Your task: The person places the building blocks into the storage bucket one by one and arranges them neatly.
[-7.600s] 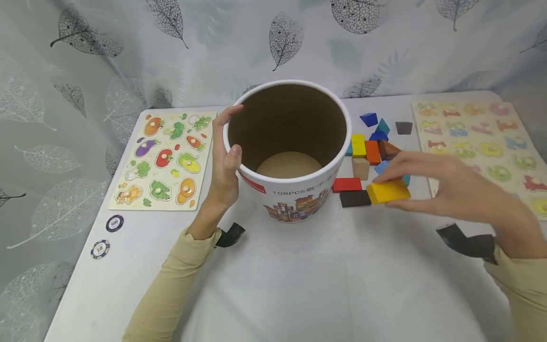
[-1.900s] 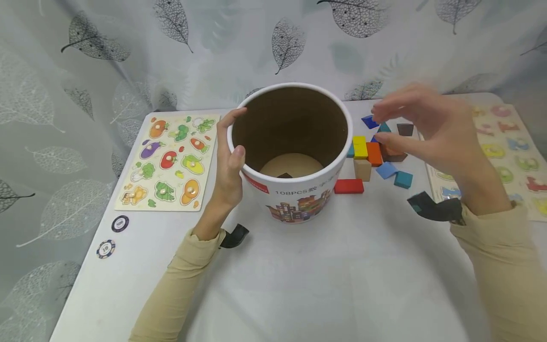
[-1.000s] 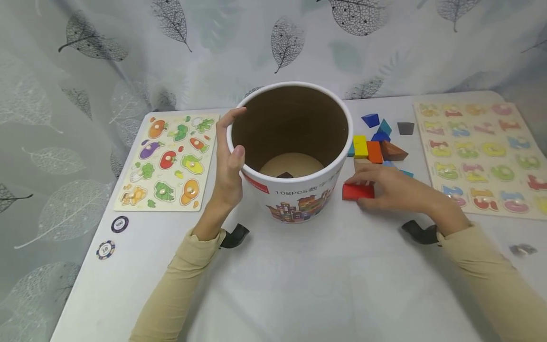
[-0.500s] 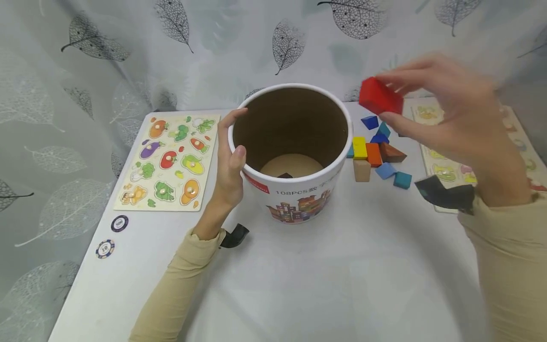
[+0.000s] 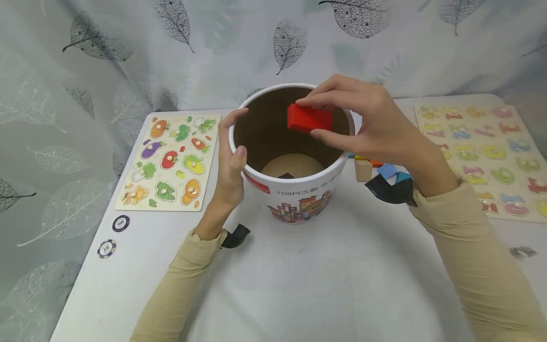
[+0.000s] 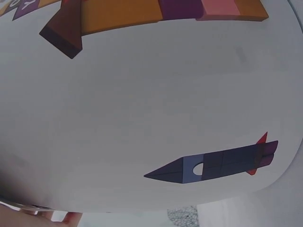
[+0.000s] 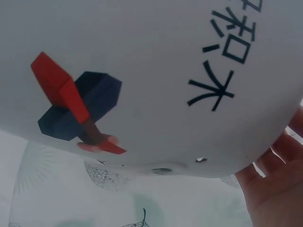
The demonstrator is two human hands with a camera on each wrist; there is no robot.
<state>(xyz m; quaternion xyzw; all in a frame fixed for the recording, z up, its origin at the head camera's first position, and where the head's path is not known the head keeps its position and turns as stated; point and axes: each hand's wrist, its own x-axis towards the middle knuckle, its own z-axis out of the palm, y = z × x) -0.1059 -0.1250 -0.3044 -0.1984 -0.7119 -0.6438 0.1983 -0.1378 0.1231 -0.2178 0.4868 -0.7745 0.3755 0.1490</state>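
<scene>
A large white bucket [image 5: 299,197] with printed lettering and a building-block picture stands mid-table in the head view. My left hand [image 5: 228,166] grips its left rim, thumb outside and fingers over the edge. My right hand [image 5: 363,118] pinches a red rectangular block [image 5: 308,118] between thumb and fingers, over the bucket's mouth near the right rim. On the brown bottom inside, part of a dark block [image 5: 285,175] shows; the front wall hides the rest. The left wrist view is filled by the printed bucket wall [image 6: 132,104]. In the right wrist view, my fingers [image 7: 284,151] appear beside the bucket.
Right of the bucket lie several blocks, among them a wooden one [image 5: 363,171] and a blue one [image 5: 387,171], partly hidden by my right arm. A vegetable puzzle board [image 5: 124,202] lies left, a number puzzle board [image 5: 519,142] right. Two chips [image 5: 121,223] sit front left.
The yellow and black blocks have left the table, and a dark block appears inside the bucket. My right hand picked up the red block and carried it left over the bucket; my left hand stays.
</scene>
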